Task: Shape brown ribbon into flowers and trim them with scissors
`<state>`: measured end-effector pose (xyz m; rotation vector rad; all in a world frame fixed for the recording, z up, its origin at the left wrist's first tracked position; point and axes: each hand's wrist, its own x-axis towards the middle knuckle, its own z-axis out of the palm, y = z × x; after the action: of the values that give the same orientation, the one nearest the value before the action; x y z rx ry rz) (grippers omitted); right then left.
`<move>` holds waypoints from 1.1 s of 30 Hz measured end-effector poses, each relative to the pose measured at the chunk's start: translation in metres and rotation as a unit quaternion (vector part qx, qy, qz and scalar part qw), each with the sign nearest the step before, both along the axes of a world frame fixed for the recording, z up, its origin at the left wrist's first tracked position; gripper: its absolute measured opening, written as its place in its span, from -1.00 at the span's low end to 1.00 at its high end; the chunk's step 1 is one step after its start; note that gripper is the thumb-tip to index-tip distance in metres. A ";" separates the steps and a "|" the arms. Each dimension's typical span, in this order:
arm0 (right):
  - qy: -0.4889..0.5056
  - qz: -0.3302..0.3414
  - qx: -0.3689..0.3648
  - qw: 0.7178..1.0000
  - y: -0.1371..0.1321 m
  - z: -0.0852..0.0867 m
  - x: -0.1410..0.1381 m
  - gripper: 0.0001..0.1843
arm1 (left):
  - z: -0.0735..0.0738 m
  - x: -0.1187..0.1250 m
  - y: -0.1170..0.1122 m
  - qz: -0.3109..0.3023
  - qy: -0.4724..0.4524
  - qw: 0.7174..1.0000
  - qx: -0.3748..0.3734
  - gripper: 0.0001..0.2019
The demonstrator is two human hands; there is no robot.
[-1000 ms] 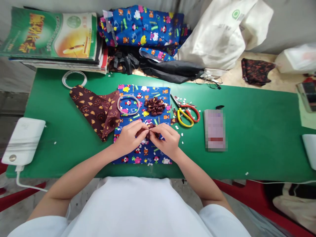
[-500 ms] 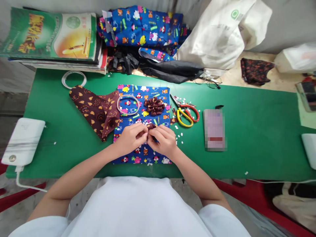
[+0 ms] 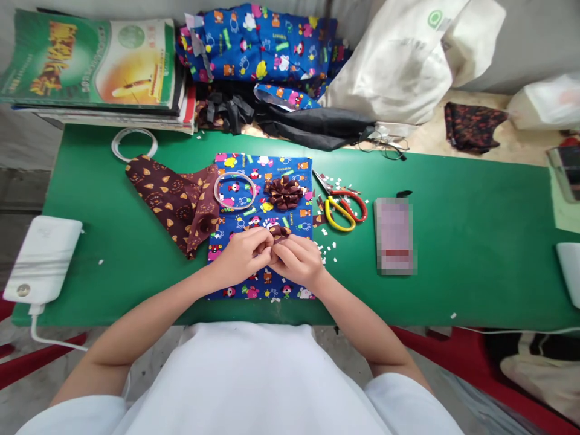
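Note:
My left hand (image 3: pixel 248 255) and my right hand (image 3: pixel 296 258) meet fingertip to fingertip over a blue cartoon-print cloth (image 3: pixel 254 226). Both pinch a small piece of brown patterned fabric (image 3: pixel 280 231), mostly hidden by the fingers. Just beyond them a gathered brown fabric flower (image 3: pixel 284 193) lies on the cloth. To its left rests a clear ring-shaped roll (image 3: pixel 235 191). A larger brown fabric piece with yellow leaf shapes (image 3: pixel 176 199) is crumpled left of my hands. Scissors with red and yellow handles (image 3: pixel 342 208) lie to the right, blades slightly apart.
White scraps are scattered around the scissors. A phone-like blurred object (image 3: pixel 395 237) lies farther right on the green tabletop (image 3: pixel 475 241). A white power bank (image 3: pixel 43 260) with a cable is at left. Books (image 3: pixel 95 63), folded blue cloth (image 3: pixel 267 45) and a white bag (image 3: pixel 399 66) line the back.
The fingers have shifted slightly, and more of the brown fabric piece shows above them. Things on the table stay in place; the view has tilted a little.

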<state>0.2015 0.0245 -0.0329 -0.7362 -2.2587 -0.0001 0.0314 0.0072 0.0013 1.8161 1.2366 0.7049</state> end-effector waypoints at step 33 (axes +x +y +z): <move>-0.004 0.038 -0.028 0.999 0.002 0.004 0.001 -0.78 | -0.002 -0.003 0.001 -0.039 0.043 0.996 0.064 -0.78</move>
<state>0.2024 0.0267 -0.0288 -0.6793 -2.3013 0.0981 0.0285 0.0082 -0.0003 2.0066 1.1914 0.6823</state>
